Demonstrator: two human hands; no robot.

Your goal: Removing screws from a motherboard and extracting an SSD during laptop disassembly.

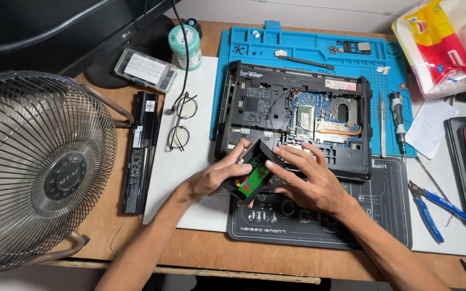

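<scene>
My left hand and my right hand together hold a small flat black drive with a green label, tilted, just in front of an opened black laptop base. The laptop lies upside down with its circuit board, copper heat pipe and fan opening exposed. My left fingers grip the drive's left edge. My right fingers rest on its right side and on the laptop's front edge. The drive hovers over a dark grey work mat.
A blue repair mat with loose screws and small parts lies under the laptop. A long black battery, glasses, a screw box, a metal fan, blue pliers, a screwdriver, tweezers and a tissue pack surround it.
</scene>
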